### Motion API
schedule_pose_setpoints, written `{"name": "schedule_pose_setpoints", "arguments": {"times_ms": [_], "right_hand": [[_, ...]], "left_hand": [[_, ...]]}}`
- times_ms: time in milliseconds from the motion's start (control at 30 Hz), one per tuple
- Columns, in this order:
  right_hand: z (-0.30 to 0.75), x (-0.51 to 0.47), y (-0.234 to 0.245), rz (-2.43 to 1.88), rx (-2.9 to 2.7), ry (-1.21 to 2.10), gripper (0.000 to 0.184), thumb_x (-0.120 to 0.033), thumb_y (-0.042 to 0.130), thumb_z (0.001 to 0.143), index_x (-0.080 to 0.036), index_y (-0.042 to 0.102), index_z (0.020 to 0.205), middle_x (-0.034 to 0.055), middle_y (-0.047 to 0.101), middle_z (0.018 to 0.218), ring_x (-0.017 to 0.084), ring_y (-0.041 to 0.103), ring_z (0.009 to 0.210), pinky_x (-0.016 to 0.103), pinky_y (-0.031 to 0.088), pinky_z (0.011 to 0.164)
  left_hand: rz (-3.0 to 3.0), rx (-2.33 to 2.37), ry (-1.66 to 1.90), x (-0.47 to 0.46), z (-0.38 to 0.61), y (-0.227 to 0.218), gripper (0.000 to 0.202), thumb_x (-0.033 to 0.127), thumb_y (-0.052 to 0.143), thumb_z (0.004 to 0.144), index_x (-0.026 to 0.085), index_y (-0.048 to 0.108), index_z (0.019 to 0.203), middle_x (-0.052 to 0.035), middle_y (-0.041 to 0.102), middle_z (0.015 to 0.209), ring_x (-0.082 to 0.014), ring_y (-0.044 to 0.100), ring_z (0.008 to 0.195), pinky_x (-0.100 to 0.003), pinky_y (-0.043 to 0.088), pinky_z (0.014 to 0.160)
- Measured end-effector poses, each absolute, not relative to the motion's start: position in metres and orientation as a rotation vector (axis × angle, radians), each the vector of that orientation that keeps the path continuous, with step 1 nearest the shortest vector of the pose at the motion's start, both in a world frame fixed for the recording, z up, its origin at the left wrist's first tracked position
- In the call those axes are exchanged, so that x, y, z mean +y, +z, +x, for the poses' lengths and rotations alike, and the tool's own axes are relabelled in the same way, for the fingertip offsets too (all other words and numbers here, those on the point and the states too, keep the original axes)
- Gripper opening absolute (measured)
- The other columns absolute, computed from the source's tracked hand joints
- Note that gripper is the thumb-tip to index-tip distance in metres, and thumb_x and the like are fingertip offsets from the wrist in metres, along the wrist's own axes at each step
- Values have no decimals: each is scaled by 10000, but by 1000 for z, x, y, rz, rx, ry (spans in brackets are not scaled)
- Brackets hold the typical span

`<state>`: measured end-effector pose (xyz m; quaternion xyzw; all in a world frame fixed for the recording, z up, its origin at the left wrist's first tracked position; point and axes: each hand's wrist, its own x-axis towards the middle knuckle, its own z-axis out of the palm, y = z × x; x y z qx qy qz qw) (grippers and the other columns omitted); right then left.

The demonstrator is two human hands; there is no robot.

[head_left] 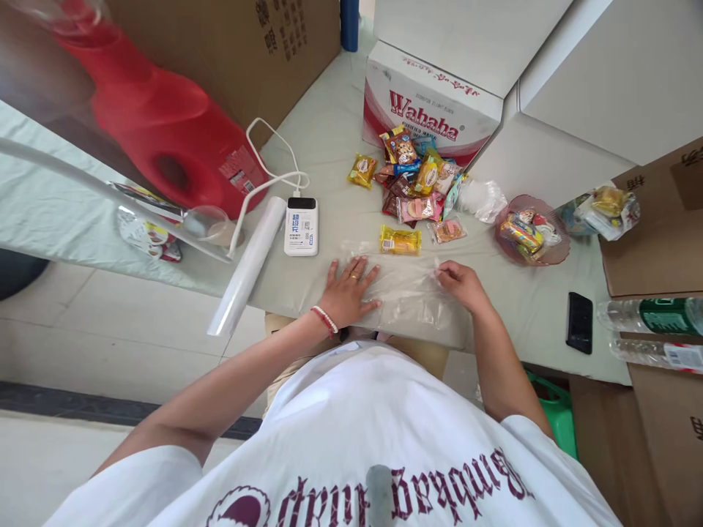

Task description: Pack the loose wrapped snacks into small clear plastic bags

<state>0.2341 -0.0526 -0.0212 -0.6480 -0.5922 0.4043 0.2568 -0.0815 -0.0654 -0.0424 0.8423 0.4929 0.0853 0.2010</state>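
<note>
The pale cloth-covered table (335, 139) runs across the view. A big red plastic jug (165, 132) stands at its left end and a Wahaha carton (433, 102) at the far edge. A roll of clear film (247, 267) lies at an angle over the near edge, just left of a white power bank (302, 227).

At the near edge, in front of the person, lies a clear plastic bag (409, 296), flat on the cloth. The left hand (348, 293) rests on its left part, palm down and fingers spread. The right hand (461, 282) has its fingertips pinched together on the bag's right edge.

A heap of snack packets (417, 179) sits before the carton, with a pink glass bowl (541, 260) of sweets to its right. A single yellow snack packet (400, 240) lies just beyond the bag.
</note>
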Motion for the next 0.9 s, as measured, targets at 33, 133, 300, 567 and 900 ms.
{"name": "schedule_pose_setpoints", "arguments": {"times_ms": [33,133,300,567,900], "right_hand": [[247,-52,-19,-1802,-1586,1113,345,-545,605,855,-213,697,841,-23,603,612,150,488,569,275,383,583],[281,-39,-4,-2105,-1748,885,326,-487,618,856,-197,689,726,10,612,588,158,489,568,285,358,586],[258,23,20,-1987,-2198,407,289,-308,639,882,-187,775,1107,111,760,1007,251,643,901,339,445,817],[170,72,-3,-1754,-2498,664,371,-276,772,791,-146,757,1139,134,742,1058,300,619,1018,375,453,914],[228,1,43,-1494,-1436,1141,478,-571,736,796,-259,668,1152,39,674,1107,208,637,941,361,534,827]], "left_hand": [[2378,1366,233,-69,-86,-46,769,546,578,926,231,394,1602,-193,276,1702,-402,275,1569,-688,8,1248],[2436,1323,216,-77,-98,-49,850,604,577,912,208,341,1626,-207,214,1715,-393,245,1583,-674,-44,1251],[2500,1220,106,-79,-103,-49,935,690,633,842,250,358,1620,-199,130,1729,-417,208,1590,-718,-85,1219],[2460,1257,19,-76,-109,-50,1199,800,630,749,152,203,1664,-229,159,1719,-428,185,1592,-665,-63,1255],[2452,1253,-92,-72,-107,-48,1272,828,629,723,113,163,1665,-202,118,1733,-427,117,1606,-659,-82,1257]]}}
